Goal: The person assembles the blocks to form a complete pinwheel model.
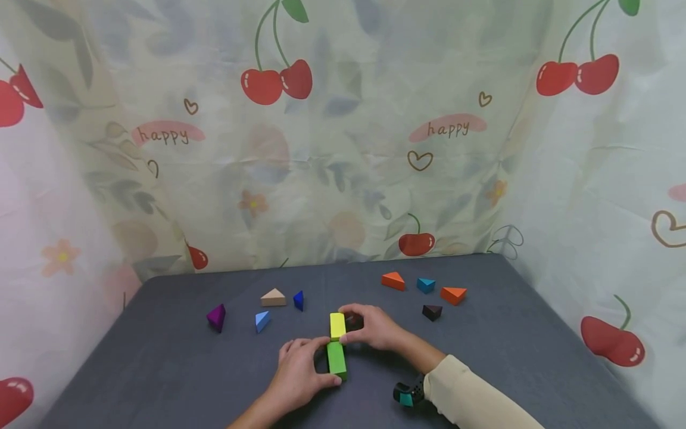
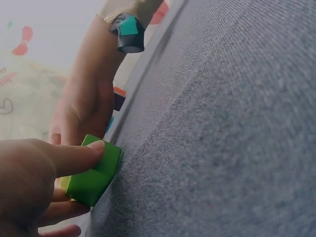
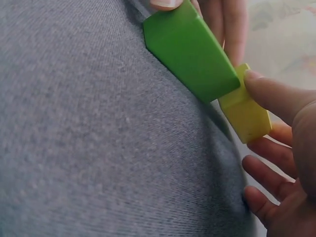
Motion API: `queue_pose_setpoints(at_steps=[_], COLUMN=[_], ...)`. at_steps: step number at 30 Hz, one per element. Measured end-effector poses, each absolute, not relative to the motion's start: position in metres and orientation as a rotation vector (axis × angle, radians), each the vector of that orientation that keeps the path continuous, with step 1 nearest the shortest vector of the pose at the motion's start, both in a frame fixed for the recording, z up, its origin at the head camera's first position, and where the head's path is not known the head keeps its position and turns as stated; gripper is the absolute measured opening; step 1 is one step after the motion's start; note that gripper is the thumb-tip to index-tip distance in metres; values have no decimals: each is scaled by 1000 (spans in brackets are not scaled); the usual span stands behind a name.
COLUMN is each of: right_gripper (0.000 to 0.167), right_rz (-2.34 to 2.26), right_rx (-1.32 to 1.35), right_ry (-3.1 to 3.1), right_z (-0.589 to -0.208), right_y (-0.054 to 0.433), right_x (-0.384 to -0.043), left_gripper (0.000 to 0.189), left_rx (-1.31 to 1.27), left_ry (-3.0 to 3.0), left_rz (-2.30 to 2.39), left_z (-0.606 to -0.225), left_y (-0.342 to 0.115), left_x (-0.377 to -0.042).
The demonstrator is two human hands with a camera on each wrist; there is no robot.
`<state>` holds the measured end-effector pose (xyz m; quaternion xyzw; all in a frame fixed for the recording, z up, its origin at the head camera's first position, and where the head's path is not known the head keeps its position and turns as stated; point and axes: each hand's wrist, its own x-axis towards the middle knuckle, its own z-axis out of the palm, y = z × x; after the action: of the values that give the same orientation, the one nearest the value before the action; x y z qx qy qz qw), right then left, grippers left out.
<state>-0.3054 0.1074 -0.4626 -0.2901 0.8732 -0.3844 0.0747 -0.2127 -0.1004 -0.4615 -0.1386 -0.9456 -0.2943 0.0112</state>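
Observation:
A green block (image 1: 336, 359) lies on the dark cloth, its far end against a yellow block (image 1: 337, 326). My left hand (image 1: 298, 370) grips the green block by its two ends, thumb on the near one. The yellow block is pinched between the thumb and fingers of my right hand (image 1: 375, 328). In the left wrist view the thumb lies on the end face of the green block (image 2: 96, 173), which hides most of the yellow one. From the right wrist, the yellow block (image 3: 245, 116) meets one end of the green block (image 3: 190, 54).
Left of the hands lie a purple block (image 1: 217, 317), a light blue block (image 1: 262, 321), a beige triangle (image 1: 273, 298) and a dark blue block (image 1: 299, 301). Farther right are orange triangles (image 1: 393, 281), a teal block (image 1: 426, 285) and a dark brown block (image 1: 432, 312). Patterned curtains (image 1: 343, 149) surround the table.

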Motion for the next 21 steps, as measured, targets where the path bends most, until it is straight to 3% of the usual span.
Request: queue_pose_setpoints(at_steps=[7,21], right_gripper=[50,53], right_rz=[-1150,-1134], right_rx=[-898,-911], right_ry=[2629,2646], right_z=[-467,-471], right_y=[108,106], right_x=[-304,-303], left_gripper=[71,67], left_rx=[-410,-334], left_ry=[-2930,-2908], left_rz=[-905,-931], left_z=[-462,-465], left_y=[-100,-94], left_x=[-212,-206])
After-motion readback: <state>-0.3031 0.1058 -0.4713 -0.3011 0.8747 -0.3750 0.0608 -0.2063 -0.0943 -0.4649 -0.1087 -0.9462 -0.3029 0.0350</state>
